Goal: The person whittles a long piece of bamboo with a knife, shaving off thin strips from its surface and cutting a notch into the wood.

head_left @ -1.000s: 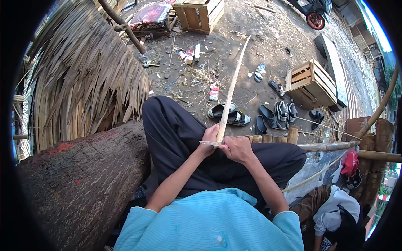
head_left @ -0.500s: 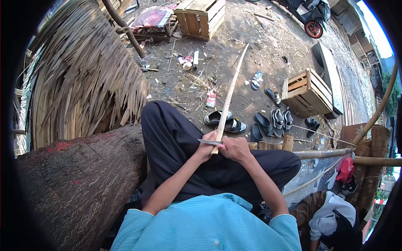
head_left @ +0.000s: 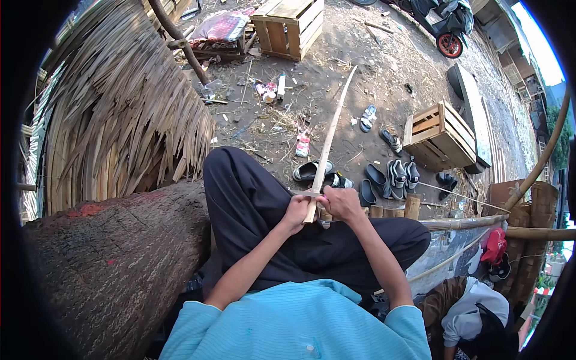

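A long, pale, slightly curved wooden strip (head_left: 335,123) points away from my lap, its near end between my hands. My left hand (head_left: 295,214) is closed around the strip near that end. My right hand (head_left: 342,204) is closed on a knife, whose handle is mostly hidden in the fingers. The knife's blade (head_left: 306,193) lies across the strip, its tip reaching over toward my left hand. Both hands are above my crossed legs in dark trousers (head_left: 243,186).
A thick, rough log (head_left: 120,264) lies at my left beside dry thatch (head_left: 120,108). Ahead are sandals, shoes (head_left: 397,177), litter and wooden crates (head_left: 441,135). Bamboo poles (head_left: 465,222) run at right, where another person (head_left: 477,312) bends low. A motorbike wheel (head_left: 449,45) shows farther off.
The blade has slid a little up the strip, away from my body, and is turned more edge-on. My right hand has moved slightly forward with it. My left hand still grips the strip.
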Action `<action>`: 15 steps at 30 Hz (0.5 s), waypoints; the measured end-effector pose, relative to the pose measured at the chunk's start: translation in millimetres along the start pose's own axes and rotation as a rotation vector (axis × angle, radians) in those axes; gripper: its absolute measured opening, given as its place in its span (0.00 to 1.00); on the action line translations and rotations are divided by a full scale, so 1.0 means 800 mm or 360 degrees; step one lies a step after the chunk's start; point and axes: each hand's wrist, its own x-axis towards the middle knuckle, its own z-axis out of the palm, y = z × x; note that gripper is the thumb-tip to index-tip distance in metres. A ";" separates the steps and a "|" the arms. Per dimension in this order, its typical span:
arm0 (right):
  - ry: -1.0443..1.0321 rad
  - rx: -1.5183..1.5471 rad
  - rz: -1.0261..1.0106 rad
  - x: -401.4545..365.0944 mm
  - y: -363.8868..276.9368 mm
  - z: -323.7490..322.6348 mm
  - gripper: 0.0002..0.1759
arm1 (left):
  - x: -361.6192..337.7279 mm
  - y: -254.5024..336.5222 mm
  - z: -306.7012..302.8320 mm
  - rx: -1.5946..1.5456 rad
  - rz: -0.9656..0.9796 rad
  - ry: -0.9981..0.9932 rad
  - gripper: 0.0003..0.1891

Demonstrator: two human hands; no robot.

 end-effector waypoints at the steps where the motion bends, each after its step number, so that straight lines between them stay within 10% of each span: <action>1: -0.0034 -0.0031 0.0063 0.003 0.004 -0.001 0.27 | 0.000 0.000 0.004 0.0037 0.0019 0.0057 0.14; 11: 0.0060 0.0027 -0.0172 0.007 0.001 0.000 0.28 | -0.011 0.014 0.019 -0.0182 -0.0040 0.0138 0.14; 15: 0.0094 -0.0115 0.0253 0.017 0.035 0.004 0.29 | -0.004 0.006 0.005 -0.0201 -0.0073 0.0036 0.14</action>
